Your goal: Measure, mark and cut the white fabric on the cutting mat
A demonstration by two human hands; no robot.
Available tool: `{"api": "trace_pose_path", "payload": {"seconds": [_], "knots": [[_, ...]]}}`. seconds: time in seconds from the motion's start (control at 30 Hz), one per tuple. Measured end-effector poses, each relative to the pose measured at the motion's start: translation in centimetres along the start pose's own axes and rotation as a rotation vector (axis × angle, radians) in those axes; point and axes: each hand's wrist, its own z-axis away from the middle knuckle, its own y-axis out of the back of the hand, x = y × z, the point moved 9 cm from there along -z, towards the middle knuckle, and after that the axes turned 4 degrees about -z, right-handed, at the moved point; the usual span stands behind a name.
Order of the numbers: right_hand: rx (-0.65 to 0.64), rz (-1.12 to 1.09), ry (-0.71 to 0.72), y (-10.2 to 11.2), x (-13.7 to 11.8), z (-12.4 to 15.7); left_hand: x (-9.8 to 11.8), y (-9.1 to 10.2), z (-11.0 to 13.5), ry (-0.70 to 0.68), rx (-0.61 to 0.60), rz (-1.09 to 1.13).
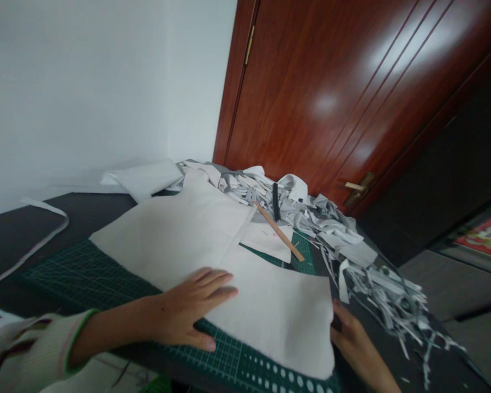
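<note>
A large cut piece of white fabric (270,305) lies across the green cutting mat (82,278) on the dark table. My left hand (192,308) rests palm down near the fabric's front edge, fingers spread and its thumb over the mat. At the fabric's right end, my right hand (352,333) has the edge pinched between thumb and fingers; part of its grip is hidden. Beyond the fabric, a wooden ruler (279,231) lies slantwise, its near end over the mat. Beneath the ruler is a smaller white piece (265,240).
Grey and white fabric scraps (327,218) are heaped along the table's far and right sides. A dark strip (275,202) lies among them. Folded white cloth (147,177) sits by the wall, and a narrow white strip (36,245) curls at left. Behind stands a closed wooden door (303,98).
</note>
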Motion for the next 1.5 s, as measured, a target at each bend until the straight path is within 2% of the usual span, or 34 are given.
{"api": "trace_pose_path", "payload": {"seconds": [0.1,0.17,0.23,0.3,0.37,0.47,0.63,0.73,0.87,0.97,1.07,1.2,1.27,1.37,1.43,1.5], "knots": [[0.184,0.354,0.085,0.0,1.5,-0.1,0.9,-0.3,-1.3,0.03,0.041,-0.074],[0.267,0.542,0.068,-0.3,2.7,0.2,1.2,-0.8,-2.3,0.08,0.045,-0.171],[0.299,0.697,0.017,-0.5,3.6,0.4,1.5,-1.4,-3.2,0.125,0.062,-0.272],[0.271,0.803,-0.038,-0.8,4.1,0.4,1.9,-1.8,-4.0,0.135,0.112,-0.338],[0.218,0.831,-0.068,-1.0,4.2,0.2,2.5,-2.1,-4.6,0.107,0.145,-0.391],[0.193,0.797,-0.103,-0.4,4.2,-0.3,3.0,-2.0,-5.0,0.066,0.133,-0.445],[0.203,0.739,-0.162,1.9,5.2,-1.5,3.5,-0.7,-5.6,0.082,0.086,-0.401],[0.202,0.708,-0.18,3.5,6.3,-1.7,4.7,-0.6,-6.2,0.067,0.085,-0.381],[0.276,0.741,-0.195,5.8,7.3,-1.2,6.8,-1.9,-7.7,0.02,0.078,-0.358],[0.342,0.82,-0.299,7.9,8.2,-0.6,7.8,-3.2,-8.9,0.019,0.046,-0.328],[0.325,0.853,-0.389,9.1,9.2,-0.5,8.4,-4.0,-10.0,0.02,0.03,-0.291],[0.294,0.843,-0.452,9.7,10.0,-0.5,9.1,-4.7,-11.2,0.04,0.004,-0.302],[0.297,0.872,-0.483,9.9,9.9,-0.2,9.1,-4.9,-11.0,0.069,-0.019,-0.289],[0.335,0.954,-0.479,10.6,8.0,-0.7,9.4,-3.6,-8.7,0.05,0.034,-0.191],[0.281,0.884,-0.375,10.1,5.9,-2.6,9.8,-2.1,-6.4,-0.031,0.045,-0.11],[0.143,0.704,-0.238,8.5,3.6,-5.6,10.1,-1.2,-4.1,-0.114,-0.05,-0.037]]}}
